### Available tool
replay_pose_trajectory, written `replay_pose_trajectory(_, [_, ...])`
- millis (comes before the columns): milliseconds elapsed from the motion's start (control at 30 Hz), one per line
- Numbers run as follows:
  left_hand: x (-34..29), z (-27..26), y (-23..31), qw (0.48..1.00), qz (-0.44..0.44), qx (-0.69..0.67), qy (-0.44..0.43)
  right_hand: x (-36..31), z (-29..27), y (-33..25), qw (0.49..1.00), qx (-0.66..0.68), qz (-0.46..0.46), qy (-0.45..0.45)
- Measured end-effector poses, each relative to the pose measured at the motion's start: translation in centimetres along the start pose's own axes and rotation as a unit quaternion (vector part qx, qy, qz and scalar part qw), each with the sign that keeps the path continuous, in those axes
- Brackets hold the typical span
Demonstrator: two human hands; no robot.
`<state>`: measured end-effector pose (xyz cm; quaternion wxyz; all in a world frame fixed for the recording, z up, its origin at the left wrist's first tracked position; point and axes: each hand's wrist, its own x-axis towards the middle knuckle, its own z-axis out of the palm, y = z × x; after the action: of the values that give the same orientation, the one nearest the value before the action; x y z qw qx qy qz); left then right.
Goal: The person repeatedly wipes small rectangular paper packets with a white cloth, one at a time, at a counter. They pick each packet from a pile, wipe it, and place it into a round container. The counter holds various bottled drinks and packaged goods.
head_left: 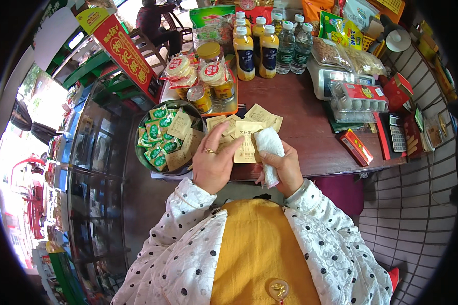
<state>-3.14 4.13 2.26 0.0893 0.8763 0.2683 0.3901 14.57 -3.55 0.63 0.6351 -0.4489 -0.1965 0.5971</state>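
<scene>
Indoors, sachets, dark-red table, tiled wall

Washed-out daylight glare at far left, softer indoor light (tiled wall fisheye-bowed, corners black)

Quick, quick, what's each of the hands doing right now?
Left hand: open, fingers at a tan packet; can't tell if touching.
Right hand: closed, holding a folded white cloth.

We're looking down from head height through one wide fisheye, facing across the table, our shirt along the bottom, left hand and right hand pretty close, straight edges bending near the rim.
</scene>
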Motion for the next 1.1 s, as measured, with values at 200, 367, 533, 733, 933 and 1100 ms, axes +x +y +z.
replay_pose_trajectory(200, [-0.8,0.4,0.0,0.999,0.045,-0.004,-0.004,-0.4,0.3,-0.3,0.999,-0.026,0.022,-0.023])
replay_pose_trajectory(367, [-1.5,-0.5,-0.2,0.999,0.039,0.021,0.032,-0.4,0.4,-0.5,0.996,-0.05,0.058,-0.052])
replay_pose_trajectory(533, [-2.7,-3.0,-2.4,0.993,-0.04,0.062,0.095,0.4,-0.1,0.2,0.997,-0.031,0.042,-0.05])
replay_pose_trajectory(733, [-4.0,-8.1,-9.2,0.975,-0.086,0.2,0.04,0.4,0.3,0.5,0.995,-0.037,0.056,-0.068])
replay_pose_trajectory(933, [-3.9,-8.2,-13.7,0.972,-0.146,0.169,-0.076,0.5,0.6,0.7,0.995,-0.04,0.059,-0.067])
replay_pose_trajectory(1100, [-5.1,-8.7,-15.2,0.963,-0.057,0.203,-0.167,0.3,0.8,0.7,0.997,-0.039,0.046,-0.039])
